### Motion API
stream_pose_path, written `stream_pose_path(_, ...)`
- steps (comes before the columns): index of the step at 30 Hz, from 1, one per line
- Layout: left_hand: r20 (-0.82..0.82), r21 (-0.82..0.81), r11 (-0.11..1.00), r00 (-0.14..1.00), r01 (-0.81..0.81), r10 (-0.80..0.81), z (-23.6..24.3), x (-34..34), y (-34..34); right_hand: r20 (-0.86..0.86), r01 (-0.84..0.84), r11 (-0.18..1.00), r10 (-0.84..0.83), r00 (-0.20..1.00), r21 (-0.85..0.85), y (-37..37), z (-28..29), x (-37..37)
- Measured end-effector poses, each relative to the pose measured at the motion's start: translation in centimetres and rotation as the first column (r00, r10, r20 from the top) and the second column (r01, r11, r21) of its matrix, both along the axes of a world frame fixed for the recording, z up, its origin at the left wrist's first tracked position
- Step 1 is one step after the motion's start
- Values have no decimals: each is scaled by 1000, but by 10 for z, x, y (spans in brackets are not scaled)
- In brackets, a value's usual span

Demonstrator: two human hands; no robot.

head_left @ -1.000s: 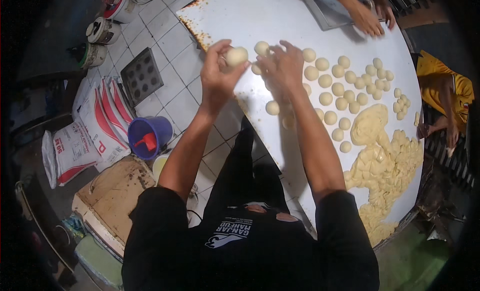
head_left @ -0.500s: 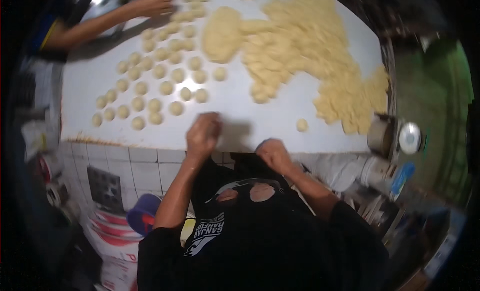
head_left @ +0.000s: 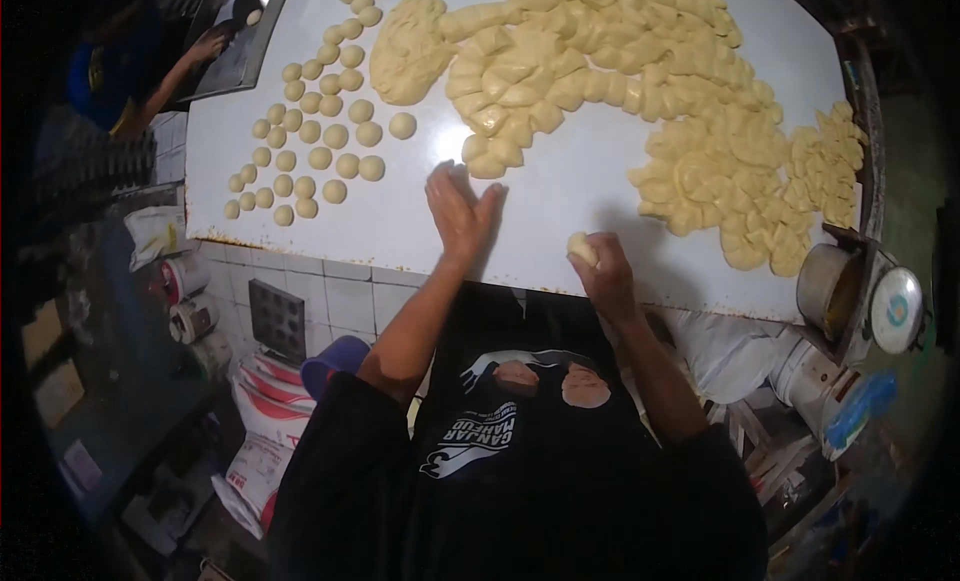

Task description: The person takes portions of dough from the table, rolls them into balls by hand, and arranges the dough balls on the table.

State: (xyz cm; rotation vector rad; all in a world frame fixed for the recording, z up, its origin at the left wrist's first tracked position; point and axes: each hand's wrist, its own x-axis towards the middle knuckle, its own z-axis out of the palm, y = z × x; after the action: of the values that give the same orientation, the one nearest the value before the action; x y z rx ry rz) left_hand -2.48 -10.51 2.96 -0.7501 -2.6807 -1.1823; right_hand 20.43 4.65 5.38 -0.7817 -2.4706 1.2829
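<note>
My left hand is over the white tabletop, fingers stretched and thumb apart, with nothing in it. Just beyond its fingertips lie the nearest cut dough pieces, part of a broad pile of yellow dough. Close to the table's front edge, my right hand pinches a small dough piece between thumb and fingers. To the left, several round dough balls rest in loose rows, and one dough ball sits closest to my left hand. A large uncut dough lump lies behind them.
At the far left, another person's hand reaches over a dark metal tray. A metal pot and a round white-topped object stand off the table's right end. Below the left edge are sacks and a purple container.
My right hand has picked up the dough piece that lay alone on the right. My left hand has opened and reached forward toward the pile. The other person's arm has drawn back to the tray.
</note>
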Motion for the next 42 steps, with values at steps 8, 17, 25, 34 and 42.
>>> stream_pose_path(8, 318, -57, 983, 937, 174, -147, -10, -75, 19, -7, -346, 780, 409, 912, 522, 28, 23, -173)
stream_pose_path(17, 832, 323, 858, 552, -398, -57, -11, -84, -95, -260, 31, 723, -287, 922, -690, 37, 88, -137)
stream_pose_path(25, 676, 360, 932, 702, -51, -223, -13, -63, -140, 19, -230, 962, 229, 973, 146, -72, 4, -193)
stream_pose_path(34, 308, -49, 865, 832, 499, -462, -18, -124, -271, 78, -137, 990, 136, 988, 13, -92, -13, -118)
stream_pose_path(42, 352, -335, 515, 611, 789, -709, -47, -76, -180, 1, -229, 839, 263, 965, 494, -173, -83, -159)
